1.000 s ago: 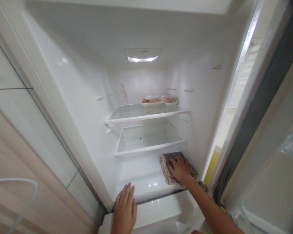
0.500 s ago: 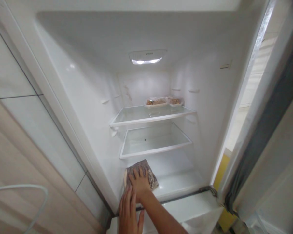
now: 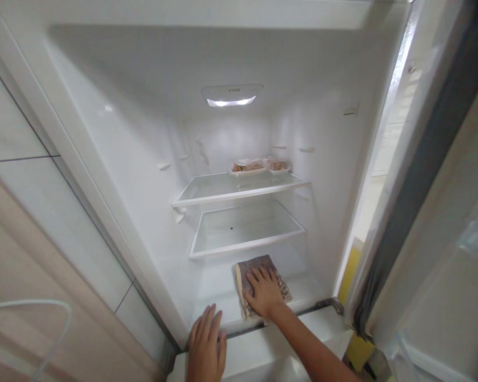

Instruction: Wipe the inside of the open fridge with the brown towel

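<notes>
A folded brown patterned cloth (image 3: 263, 281) with a pale edge lies on the refrigerator's white floor (image 3: 219, 289). My right hand (image 3: 265, 292) presses flat on top of it, fingers spread, its palm hiding part of the fabric. To the left, my left hand (image 3: 207, 339) rests at the front lip of the compartment, fingers stretched out and holding nothing. The two hands are apart.
Two glass shelves with white frames, an upper shelf (image 3: 239, 197) and a lower shelf (image 3: 247, 248), sit above the cloth. Wrapped food trays (image 3: 249, 167) stand on the upper one. The open door (image 3: 438, 254) is at the right, a tiled wall (image 3: 63, 212) at the left.
My right hand has slid the cloth to the right across the floor. My left hand, earlier against the right hand, is now separate from it, near the front left.
</notes>
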`<state>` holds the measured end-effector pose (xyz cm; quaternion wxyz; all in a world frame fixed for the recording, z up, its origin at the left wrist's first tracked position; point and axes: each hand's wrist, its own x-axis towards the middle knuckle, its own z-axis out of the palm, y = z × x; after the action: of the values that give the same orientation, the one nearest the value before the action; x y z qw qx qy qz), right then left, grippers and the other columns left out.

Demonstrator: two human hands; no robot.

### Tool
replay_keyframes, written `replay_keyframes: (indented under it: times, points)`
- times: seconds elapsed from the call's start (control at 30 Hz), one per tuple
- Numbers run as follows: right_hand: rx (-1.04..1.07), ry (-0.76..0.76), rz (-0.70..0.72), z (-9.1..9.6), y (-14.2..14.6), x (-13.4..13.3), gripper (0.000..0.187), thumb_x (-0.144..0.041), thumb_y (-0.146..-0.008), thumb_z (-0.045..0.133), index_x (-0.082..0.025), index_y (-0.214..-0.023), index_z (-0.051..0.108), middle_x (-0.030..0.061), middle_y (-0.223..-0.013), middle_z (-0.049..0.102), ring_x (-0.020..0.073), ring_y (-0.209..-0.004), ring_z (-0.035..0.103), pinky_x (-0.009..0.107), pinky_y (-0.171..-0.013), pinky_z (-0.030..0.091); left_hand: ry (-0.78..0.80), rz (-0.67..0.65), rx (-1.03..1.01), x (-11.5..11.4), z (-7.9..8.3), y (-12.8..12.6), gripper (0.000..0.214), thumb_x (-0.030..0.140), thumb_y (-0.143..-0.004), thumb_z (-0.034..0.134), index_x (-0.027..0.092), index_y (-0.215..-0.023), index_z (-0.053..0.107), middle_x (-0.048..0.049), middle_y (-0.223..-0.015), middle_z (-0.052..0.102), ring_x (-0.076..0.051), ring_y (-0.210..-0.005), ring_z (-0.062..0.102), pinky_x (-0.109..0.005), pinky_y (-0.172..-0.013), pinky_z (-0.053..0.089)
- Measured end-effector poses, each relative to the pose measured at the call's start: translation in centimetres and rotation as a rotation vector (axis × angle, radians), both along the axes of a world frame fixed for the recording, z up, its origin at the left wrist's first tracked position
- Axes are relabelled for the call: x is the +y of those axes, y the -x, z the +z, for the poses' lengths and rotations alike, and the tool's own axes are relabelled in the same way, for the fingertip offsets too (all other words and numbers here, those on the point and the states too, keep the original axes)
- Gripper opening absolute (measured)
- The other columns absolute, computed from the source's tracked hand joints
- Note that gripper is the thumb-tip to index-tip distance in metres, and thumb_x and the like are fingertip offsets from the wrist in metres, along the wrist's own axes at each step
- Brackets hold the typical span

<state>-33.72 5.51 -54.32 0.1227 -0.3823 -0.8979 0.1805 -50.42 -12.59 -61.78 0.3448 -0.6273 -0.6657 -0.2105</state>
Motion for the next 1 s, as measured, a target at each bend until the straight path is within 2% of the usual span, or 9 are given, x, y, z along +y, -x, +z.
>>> replay_keyframes:
  times: [0.13,0.27,0.47,0.77,0.9,1.0]
  points:
    - [-0.064,-0.045,-0.210,-0.1,-5.3,3.9,0.061,-0.051,-0.097,0.036,-0.023,-0.148,0.052,0.0081,-0.160,0.045,0.0327,-0.149,0.035,0.053,-0.125,0.011,-0.020,-0.011,-0.011,0.0,0.1,0.2,0.042,0.023,-0.092,0.053,0.020,-0.134,0.058,-0.0097,-0.138,0.066,-0.024,-0.129,0.059,-0.041,-0.105,0.047]
    - [-0.107,-0.062,-0.274,-0.3,-7.7,5.4,0.060,-0.047,-0.098,0.032,-0.020,-0.148,0.052,0.0091,-0.161,0.044,0.0312,-0.149,0.035,0.049,-0.126,0.011,-0.038,-0.005,-0.006,0.3,0.0,0.4,0.041,0.023,-0.092,0.052,0.020,-0.132,0.059,-0.0093,-0.136,0.068,-0.024,-0.126,0.062,-0.041,-0.103,0.049]
    - [-0.099,-0.098,-0.261,-1.3,-7.3,5.3,0.062,-0.050,-0.099,0.031,-0.020,-0.150,0.050,0.0087,-0.163,0.041,0.0330,-0.150,0.032,0.051,-0.124,0.014,-0.061,0.006,0.008,0.5,-0.2,0.6,0.041,0.022,-0.092,0.049,0.021,-0.133,0.058,-0.0089,-0.135,0.069,-0.022,-0.126,0.063,-0.040,-0.102,0.051]
    - [-0.112,-0.110,-0.280,-1.8,-7.0,5.6,0.061,-0.047,-0.099,0.032,-0.020,-0.150,0.050,0.0083,-0.161,0.044,0.0318,-0.150,0.033,0.049,-0.124,0.015,-0.099,-0.007,0.007,0.7,-1.0,1.0,0.042,0.022,-0.090,0.052,0.023,-0.130,0.061,-0.0076,-0.134,0.070,-0.022,-0.124,0.064,-0.039,-0.103,0.050]
    - [-0.092,-0.096,-0.296,-1.5,-5.3,4.9,0.060,-0.046,-0.096,0.037,-0.020,-0.148,0.052,0.0095,-0.161,0.044,0.0347,-0.150,0.033,0.054,-0.123,0.016,-0.111,-0.006,0.038,0.9,-1.0,1.0,0.041,0.022,-0.089,0.053,0.021,-0.129,0.061,-0.0090,-0.133,0.070,-0.023,-0.123,0.064,-0.038,-0.101,0.050]
    - [-0.054,-0.082,-0.231,-1.0,-2.9,3.4,0.059,-0.048,-0.096,0.038,-0.022,-0.148,0.052,0.0107,-0.161,0.043,0.0353,-0.150,0.033,0.056,-0.122,0.018,-0.111,0.004,0.038,0.9,-0.8,0.9,0.039,0.021,-0.090,0.052,0.021,-0.128,0.061,-0.0090,-0.132,0.071,-0.023,-0.122,0.065,-0.038,-0.098,0.051]
